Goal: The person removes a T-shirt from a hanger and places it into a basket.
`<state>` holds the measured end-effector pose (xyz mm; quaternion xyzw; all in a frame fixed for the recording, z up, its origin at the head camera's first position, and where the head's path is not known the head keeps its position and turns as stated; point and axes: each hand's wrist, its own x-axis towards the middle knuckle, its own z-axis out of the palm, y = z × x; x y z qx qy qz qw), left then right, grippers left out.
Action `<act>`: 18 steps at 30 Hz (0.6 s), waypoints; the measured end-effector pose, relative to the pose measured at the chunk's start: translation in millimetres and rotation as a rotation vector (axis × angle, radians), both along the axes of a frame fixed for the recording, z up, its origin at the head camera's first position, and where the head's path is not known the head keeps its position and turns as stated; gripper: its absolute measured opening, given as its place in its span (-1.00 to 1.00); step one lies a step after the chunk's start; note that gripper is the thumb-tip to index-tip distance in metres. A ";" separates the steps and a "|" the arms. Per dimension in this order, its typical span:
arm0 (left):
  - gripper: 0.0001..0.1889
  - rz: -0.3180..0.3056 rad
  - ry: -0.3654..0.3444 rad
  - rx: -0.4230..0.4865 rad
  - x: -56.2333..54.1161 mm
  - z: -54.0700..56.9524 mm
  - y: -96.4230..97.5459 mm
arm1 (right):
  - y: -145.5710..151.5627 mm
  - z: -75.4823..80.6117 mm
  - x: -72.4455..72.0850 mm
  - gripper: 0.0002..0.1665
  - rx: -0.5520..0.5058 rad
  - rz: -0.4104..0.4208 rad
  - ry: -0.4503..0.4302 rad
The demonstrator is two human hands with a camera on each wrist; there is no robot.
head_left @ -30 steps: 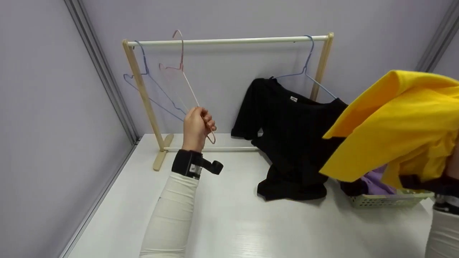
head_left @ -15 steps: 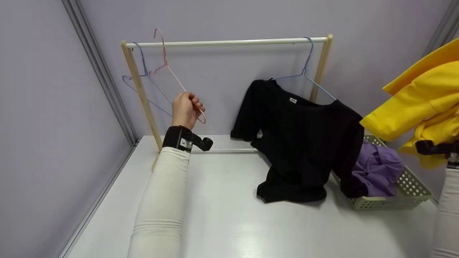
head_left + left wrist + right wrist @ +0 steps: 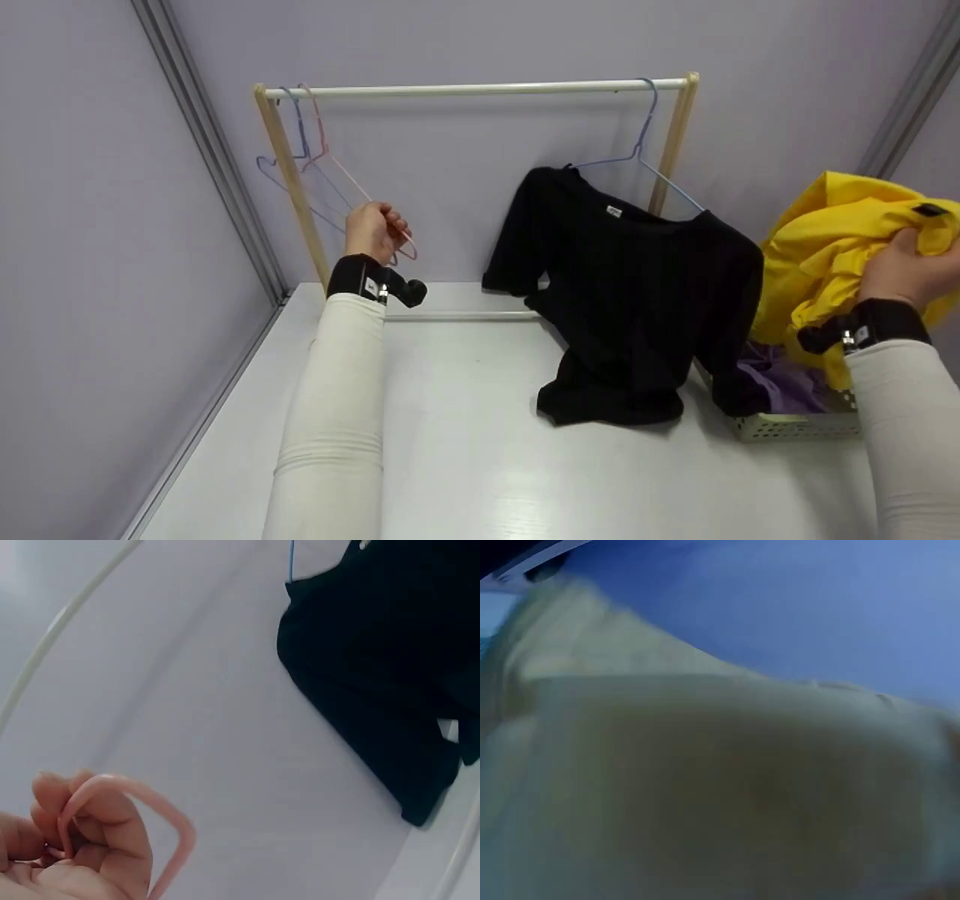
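My left hand (image 3: 377, 231) grips the lower arm of a pink wire hanger (image 3: 349, 177), whose hook is at the rail near its left end. In the left wrist view the fingers curl round the pink hanger (image 3: 161, 802), and its bent end pokes out past them. On the right, my right hand (image 3: 911, 274) holds a bunched yellow shirt (image 3: 832, 232) by a gathered part with a dark label. The shirt hangs over the basket. The right wrist view is blurred and mostly blocked by cloth.
A wooden-ended rack (image 3: 472, 91) stands at the back. A blue hanger (image 3: 302, 135) hangs at its left end, and a black shirt (image 3: 630, 292) on another blue hanger (image 3: 643, 142) at its right. The green basket (image 3: 799, 427) holds purple cloth (image 3: 795, 386).
My left hand has moved left, and the pink hanger's hook has come down from above the rail to the rail. The yellow shirt swung right and up, then came back left over the basket.
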<state>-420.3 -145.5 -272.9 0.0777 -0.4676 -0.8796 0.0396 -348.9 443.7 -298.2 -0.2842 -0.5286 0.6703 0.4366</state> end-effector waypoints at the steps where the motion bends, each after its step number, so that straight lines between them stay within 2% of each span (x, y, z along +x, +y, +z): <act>1: -0.76 0.003 -0.010 -0.008 -0.1 -1.0 -1.7 | -2.5 -5.7 -2.1 -0.49 0.041 -0.004 -0.029; 4: -0.79 0.037 -0.029 -0.053 -0.1 -4.1 -4.4 | -6.9 -23.8 -9.2 -0.61 0.157 -0.003 -0.186; 7: -0.83 0.096 -0.023 -0.193 0.0 -5.9 -2.9 | -5.9 -41.3 -15.1 -0.59 0.227 0.033 -0.302; 10: -0.87 0.154 -0.016 -0.452 -0.3 -6.6 -0.9 | -4.2 -57.7 -20.5 -0.59 0.274 0.083 -0.369; 12: -0.76 0.196 -0.028 -0.661 -0.8 -7.0 -0.3 | -3.5 -67.8 -25.1 -0.58 0.337 0.115 -0.414; 16: -0.53 0.275 -0.083 -0.990 0.4 -7.7 0.3 | -1.9 -87.0 -33.4 -0.50 0.578 0.204 -0.550; 18: -0.51 0.307 -0.108 -1.090 1.5 -8.4 1.2 | -0.6 -93.8 -33.4 -0.45 0.699 0.295 -0.630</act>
